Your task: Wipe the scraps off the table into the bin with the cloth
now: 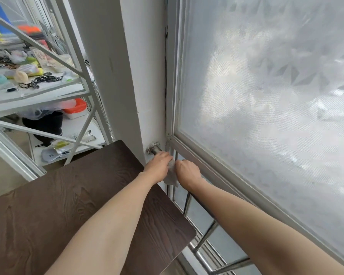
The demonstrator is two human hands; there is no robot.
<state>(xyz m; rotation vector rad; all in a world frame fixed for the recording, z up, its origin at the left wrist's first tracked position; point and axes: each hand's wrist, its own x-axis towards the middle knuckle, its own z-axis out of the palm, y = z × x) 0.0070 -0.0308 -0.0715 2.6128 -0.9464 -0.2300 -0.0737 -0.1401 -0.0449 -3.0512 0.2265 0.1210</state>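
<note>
A pale grey cloth [171, 173] hangs over a steel rail [156, 150] that juts from the white wall beyond the far right edge of the dark wooden table [58, 199]. My left hand [158, 163] grips the cloth's upper left part at the rail. My right hand [188, 171] holds its right side, fingers closed on the fabric. Both arms reach across the table's right corner. No scraps show on the visible tabletop, and no bin is clearly in sight.
A frosted window [266, 96] with a metal railing [207, 245] runs along the right. A white metal shelf unit [48, 92] with hair ties, bags and an orange-lidded box [75, 109] stands at the left, behind the table.
</note>
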